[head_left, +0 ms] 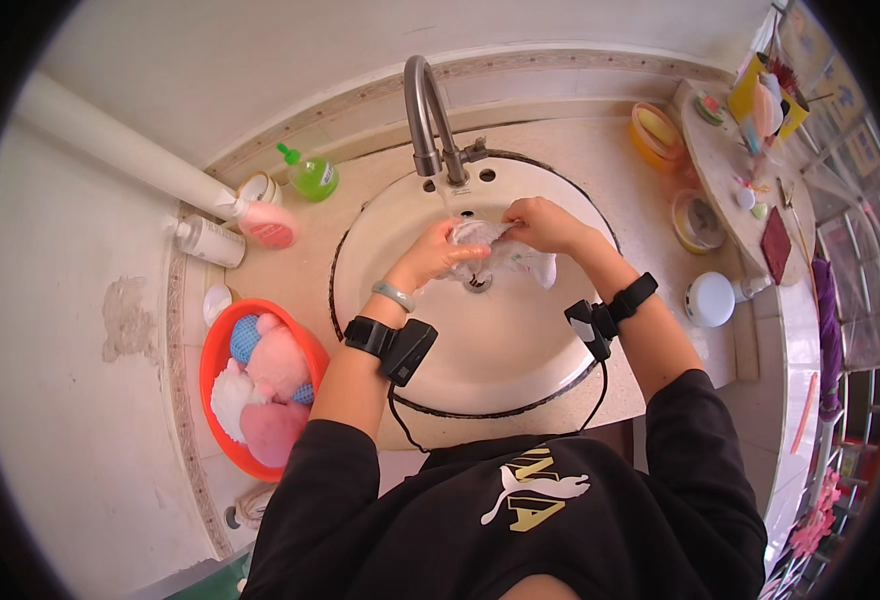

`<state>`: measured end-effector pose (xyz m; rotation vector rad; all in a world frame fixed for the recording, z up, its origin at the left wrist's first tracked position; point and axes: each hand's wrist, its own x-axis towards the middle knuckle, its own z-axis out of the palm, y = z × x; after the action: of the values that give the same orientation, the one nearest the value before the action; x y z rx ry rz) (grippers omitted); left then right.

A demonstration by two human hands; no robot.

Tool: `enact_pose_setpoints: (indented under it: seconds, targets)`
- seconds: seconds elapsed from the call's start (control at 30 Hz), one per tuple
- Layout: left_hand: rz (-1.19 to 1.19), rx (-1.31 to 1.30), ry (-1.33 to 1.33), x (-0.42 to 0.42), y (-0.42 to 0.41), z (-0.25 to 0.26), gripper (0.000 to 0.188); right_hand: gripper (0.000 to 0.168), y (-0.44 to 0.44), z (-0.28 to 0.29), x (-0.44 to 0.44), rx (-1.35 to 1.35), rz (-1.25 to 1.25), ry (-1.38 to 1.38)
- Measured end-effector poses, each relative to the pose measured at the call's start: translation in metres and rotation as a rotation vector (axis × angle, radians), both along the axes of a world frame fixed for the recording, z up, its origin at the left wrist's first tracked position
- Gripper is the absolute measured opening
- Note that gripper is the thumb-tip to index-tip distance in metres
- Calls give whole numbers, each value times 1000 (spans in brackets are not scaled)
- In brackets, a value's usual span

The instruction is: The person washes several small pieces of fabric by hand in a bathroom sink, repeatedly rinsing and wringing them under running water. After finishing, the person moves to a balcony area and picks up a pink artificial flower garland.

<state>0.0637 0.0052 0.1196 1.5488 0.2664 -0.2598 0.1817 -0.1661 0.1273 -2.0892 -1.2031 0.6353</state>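
A wet, whitish, partly see-through piece of cloth or bag (534, 264) is held over the white washbasin (485, 352), beneath the curved metal faucet (421, 112). A thin stream of water appears to fall from the spout onto it. My left hand (440, 256) grips its left part, thumb on top. My right hand (541, 225) pinches its upper edge, and the lower right part hangs loose in the basin. Behind it the drain (477, 283) shows partly. Whether the piece is fabric or plastic I cannot tell.
Left of the basin, a red-orange tub (211, 405) holds pink, white and blue soft items. A green pump bottle (314, 178), a pink bottle (266, 223) and a white bottle (211, 241) are at the back left. Orange bowl (654, 150) and white round container (710, 299) lie right.
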Motion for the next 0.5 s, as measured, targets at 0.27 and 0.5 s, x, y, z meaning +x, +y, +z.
enact_pose_setpoints:
  seconds: [0.27, 0.5]
  targets:
    - [99, -69, 116, -18, 32, -32, 24, 29, 17, -9, -3, 34, -162, 378]
    - [261, -515, 92, -38, 36, -28, 49, 41, 30, -10, -8, -15, -21, 128]
